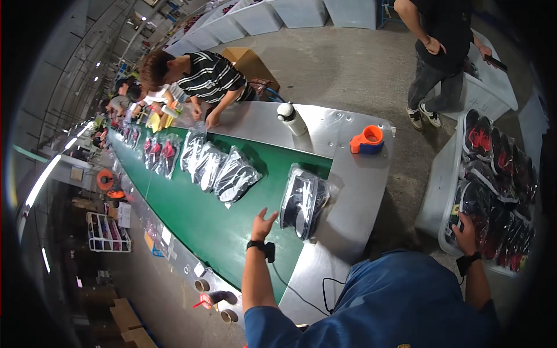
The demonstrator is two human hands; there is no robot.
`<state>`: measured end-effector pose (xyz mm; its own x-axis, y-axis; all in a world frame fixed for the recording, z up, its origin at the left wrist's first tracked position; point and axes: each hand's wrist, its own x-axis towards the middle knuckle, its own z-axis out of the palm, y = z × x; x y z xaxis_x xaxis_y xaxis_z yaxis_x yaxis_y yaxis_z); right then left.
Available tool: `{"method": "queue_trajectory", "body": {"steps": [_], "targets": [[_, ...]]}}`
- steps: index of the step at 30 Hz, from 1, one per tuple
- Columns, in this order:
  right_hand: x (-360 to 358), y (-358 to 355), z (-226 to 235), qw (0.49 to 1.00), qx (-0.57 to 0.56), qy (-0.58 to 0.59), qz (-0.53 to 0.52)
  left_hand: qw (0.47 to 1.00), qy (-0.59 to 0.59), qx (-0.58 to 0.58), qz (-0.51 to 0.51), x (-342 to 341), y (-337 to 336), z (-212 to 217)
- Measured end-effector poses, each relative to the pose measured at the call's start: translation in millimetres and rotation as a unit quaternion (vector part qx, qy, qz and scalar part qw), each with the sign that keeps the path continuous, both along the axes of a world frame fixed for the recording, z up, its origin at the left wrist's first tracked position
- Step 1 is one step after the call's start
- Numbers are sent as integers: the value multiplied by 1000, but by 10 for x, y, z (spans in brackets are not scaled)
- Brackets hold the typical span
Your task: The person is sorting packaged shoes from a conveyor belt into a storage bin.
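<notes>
My left hand [264, 225] is over the green conveyor belt [191, 203], fingers spread and nothing in them. Just right of it lies a clear plastic bag of dark shoes [304, 200] with pale soles, across the end of the belt and its metal edge. My right hand [466, 233] is off to the right at the near side of a white bin [432, 194]. Its fingers look apart, against bagged black-and-red shoes [499, 214] heaped inside. Farther up the belt lie several more bagged shoes [232, 177].
An orange-and-blue tape dispenser [369, 140] and a white bottle [293, 119] stand on the metal table [360, 191]. A co-worker in a striped shirt [214, 75] handles bags at the far side. Another person [441, 58] stands beside a second bin [487, 87]. Cables run near my left arm.
</notes>
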<state>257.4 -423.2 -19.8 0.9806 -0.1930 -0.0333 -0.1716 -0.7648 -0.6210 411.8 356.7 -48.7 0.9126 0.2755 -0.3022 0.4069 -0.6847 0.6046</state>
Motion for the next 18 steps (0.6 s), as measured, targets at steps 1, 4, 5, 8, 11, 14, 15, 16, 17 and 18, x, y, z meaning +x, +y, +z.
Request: {"method": "queue_trajectory", "body": {"steps": [1, 4, 5, 8, 11, 14, 15, 16, 17, 18], "targets": [[0, 117, 111, 1000, -1, 30, -8, 999, 9, -36, -13, 172, -154, -101], [-82, 354, 255, 998, -5, 52, -36, 996, 16, -81, -29, 545, -410, -470], [-132, 405, 320, 997, -4, 67, -42, 980, 50, -193, 6, 607, -566, -461], [-226, 635, 513, 993, -12, 105, -43, 977, 109, -181, -20, 851, -488, -670], [-212, 675, 496, 992, -2, 126, -31, 988, 82, -106, -82, 815, -273, -1063], [-135, 751, 505, 991, -1, 132, -4, 965, 134, -219, -44, 721, -419, -729], [-100, 752, 504, 991, 4, 135, 14, 977, 83, -189, -46, 688, -494, -596], [-90, 752, 424, 994, 25, 103, 19, 991, -9, -126, -33, 528, -604, -467], [-80, 749, 383, 994, 28, 106, 14, 993, -101, -62, -24, 369, -780, -192], [-68, 744, 352, 994, 31, 102, 28, 983, -153, -100, -22, 220, -855, 7]]}}
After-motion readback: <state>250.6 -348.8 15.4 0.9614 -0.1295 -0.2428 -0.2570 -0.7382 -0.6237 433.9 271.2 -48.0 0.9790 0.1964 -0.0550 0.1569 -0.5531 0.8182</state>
